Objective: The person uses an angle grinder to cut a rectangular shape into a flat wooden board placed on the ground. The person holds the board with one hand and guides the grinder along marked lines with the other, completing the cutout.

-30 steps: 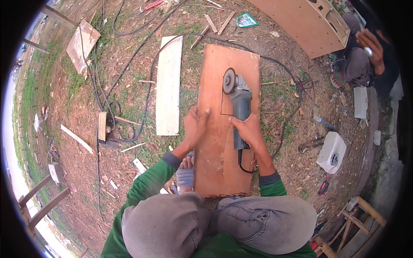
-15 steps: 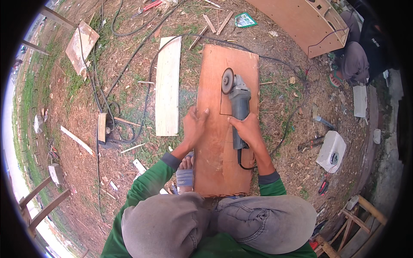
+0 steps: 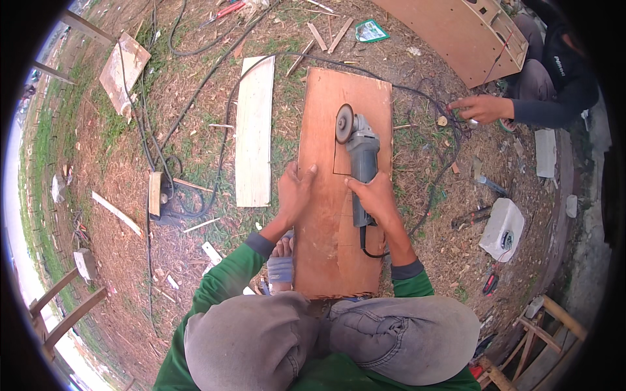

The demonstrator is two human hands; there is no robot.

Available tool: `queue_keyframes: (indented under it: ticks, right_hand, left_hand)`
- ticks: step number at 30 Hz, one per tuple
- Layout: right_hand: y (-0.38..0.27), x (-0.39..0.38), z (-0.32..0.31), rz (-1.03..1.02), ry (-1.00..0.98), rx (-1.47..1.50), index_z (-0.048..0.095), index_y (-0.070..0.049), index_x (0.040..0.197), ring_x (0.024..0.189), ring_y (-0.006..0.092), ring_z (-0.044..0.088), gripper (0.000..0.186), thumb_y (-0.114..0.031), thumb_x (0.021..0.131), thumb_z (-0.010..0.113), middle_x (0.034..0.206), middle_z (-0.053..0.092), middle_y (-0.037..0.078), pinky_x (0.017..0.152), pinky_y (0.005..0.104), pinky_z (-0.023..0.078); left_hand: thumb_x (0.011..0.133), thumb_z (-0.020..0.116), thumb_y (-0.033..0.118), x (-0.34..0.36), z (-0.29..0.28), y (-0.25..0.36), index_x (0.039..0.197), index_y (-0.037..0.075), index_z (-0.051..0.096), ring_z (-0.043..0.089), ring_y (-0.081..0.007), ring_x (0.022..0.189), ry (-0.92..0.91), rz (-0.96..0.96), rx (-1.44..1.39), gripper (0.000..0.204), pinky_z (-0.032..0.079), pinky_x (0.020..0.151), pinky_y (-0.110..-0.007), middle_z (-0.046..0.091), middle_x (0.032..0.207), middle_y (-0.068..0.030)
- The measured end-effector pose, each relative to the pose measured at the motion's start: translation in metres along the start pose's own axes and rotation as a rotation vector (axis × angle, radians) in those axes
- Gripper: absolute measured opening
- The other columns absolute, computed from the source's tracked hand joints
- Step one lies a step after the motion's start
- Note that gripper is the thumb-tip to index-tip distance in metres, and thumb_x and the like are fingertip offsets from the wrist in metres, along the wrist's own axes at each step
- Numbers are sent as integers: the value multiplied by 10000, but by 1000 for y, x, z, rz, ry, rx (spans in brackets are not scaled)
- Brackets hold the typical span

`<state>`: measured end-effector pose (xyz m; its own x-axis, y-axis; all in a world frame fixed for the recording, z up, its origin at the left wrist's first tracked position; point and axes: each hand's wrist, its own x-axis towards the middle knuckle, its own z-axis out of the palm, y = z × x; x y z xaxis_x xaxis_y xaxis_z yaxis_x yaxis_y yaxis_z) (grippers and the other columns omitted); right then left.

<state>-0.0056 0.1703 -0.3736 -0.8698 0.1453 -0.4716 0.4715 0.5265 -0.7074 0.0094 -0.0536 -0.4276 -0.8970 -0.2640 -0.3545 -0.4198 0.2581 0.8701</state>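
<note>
From where I stand, the step in hand looks like cutting the board (image 3: 319, 251) along a dark line (image 3: 334, 161) with a grinder (image 3: 365, 156). The board lies lengthwise, its near end close to the knees (image 3: 251, 342). The grinder sits over the board's right half, its disc (image 3: 345, 123) toward the far end, at the line; whether it spins or bites, I can't tell. The right hand (image 3: 378, 195) has a closed grip round the grinder's body, fingers mostly hidden. The left hand (image 3: 297, 194) has the board's left edge in its grip, thumb on top, the other fingers curled at the side and partly out of sight. A foot (image 3: 284, 246) is just beside the board's left edge. A pale plank (image 3: 254, 130) lies left of the board, apart from it. Well to the board's right, a co-worker's hand (image 3: 482, 109) reaches out. To my mind, the next move calls for the disc true to the line, a firm board, and the left hand clear of the disc.
</note>
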Motion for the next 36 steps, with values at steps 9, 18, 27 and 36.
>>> queue_keyframes:
  ticks: [9, 18, 27, 36]
  right_hand:
    - [34, -48, -11, -79, 110, 420, 734, 12, 1156, 794, 141, 739, 306, -146, 956, 903, 938, 774, 57, 700, 331, 592]
    - [62, -72, -20, 89, 185, 692, 739, 13, 1121, 788, 154, 759, 288, -157, 958, 905, 921, 786, 69, 715, 331, 600]
    - [77, -75, -8, -21, 178, 542, 742, 17, 1132, 824, 150, 761, 333, -204, 954, 916, 929, 783, 69, 738, 337, 600]
    - [72, -90, -41, 0, 119, 686, 718, 13, 1174, 781, 153, 764, 335, -171, 966, 905, 943, 778, 74, 707, 322, 615]
  left_hand:
    - [1043, 849, 373, 9, -3, 7, 1482, -126, 598, 799, -302, 1119, -14, -51, 129, 711, 626, 954, -421, 779, 1305, -294]
    - [760, 1058, 548, 90, 33, 56, 1752, -163, 65, 543, -574, 1502, -101, 135, 623, 1573, 537, 1203, -504, 516, 1575, -459]
    - [693, 1095, 535, 117, 35, 58, 1705, -256, -8, 552, -594, 1506, -272, 98, 612, 1693, 556, 1192, -524, 555, 1530, -500]
    - [1055, 827, 522, 19, -1, 4, 1496, -174, 522, 783, -297, 1150, -104, -109, 108, 879, 641, 950, -387, 746, 1342, -283]
